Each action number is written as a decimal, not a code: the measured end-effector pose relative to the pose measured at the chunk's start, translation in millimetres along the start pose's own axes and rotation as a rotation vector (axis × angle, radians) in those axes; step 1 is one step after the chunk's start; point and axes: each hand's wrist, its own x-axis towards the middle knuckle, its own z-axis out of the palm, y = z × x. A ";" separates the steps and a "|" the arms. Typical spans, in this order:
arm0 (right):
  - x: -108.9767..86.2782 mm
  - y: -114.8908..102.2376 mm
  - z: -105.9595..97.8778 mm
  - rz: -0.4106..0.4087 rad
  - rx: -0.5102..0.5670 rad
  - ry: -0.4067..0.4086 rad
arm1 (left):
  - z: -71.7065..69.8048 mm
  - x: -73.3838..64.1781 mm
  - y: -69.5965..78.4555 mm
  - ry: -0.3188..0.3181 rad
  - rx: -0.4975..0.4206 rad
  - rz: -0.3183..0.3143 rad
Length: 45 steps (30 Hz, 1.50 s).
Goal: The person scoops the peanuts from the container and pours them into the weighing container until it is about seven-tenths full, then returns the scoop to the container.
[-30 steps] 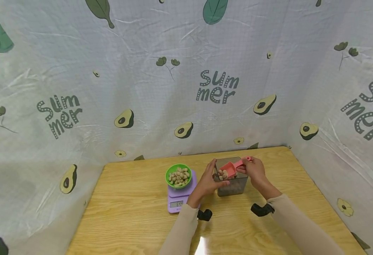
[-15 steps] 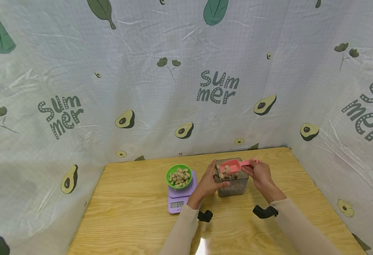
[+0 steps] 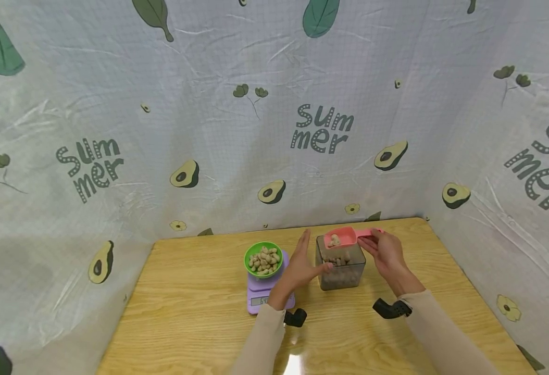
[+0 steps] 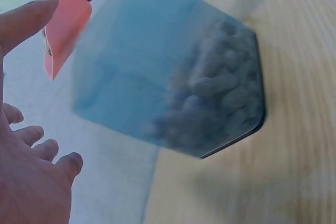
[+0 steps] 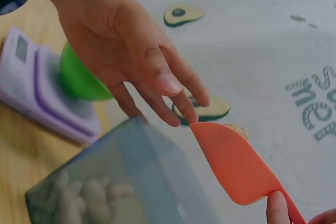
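Note:
In the head view my right hand (image 3: 387, 255) pinches the handle of a pink scoop (image 3: 348, 236). A few unshelled peanuts (image 3: 333, 240) lie in the scoop's bowl, which is above the back of a clear grey bin (image 3: 342, 279). More peanuts fill the lower part of that bin, as the left wrist view shows through its wall (image 4: 121, 77). My left hand (image 3: 299, 268) is at the bin's left side with fingers spread and holds nothing. Its fingers stand apart from the bin wall in the left wrist view.
Left of my left hand a purple kitchen scale (image 3: 259, 284) carries a green bowl (image 3: 246, 256) heaped with peanuts. Its display is partly hidden by the left wrist. The wooden table (image 3: 185, 302) backs onto a printed curtain (image 3: 227, 156).
The scoop has risen out of the bin with peanuts in it, and my right hand has moved right and up. My left hand has let go of the bin and shifted left.

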 end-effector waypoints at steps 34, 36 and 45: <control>11.4 55.7 124.5 -0.036 -0.102 -0.051 | -95.0 -71.4 -51.5 0.252 0.066 -0.121; 13.8 60.5 129.0 -0.033 -0.121 -0.045 | -94.6 -70.7 -59.8 0.234 0.074 -0.144; 12.9 78.6 150.9 -0.159 -0.382 -0.087 | -91.9 -72.1 -83.9 0.194 0.074 -0.206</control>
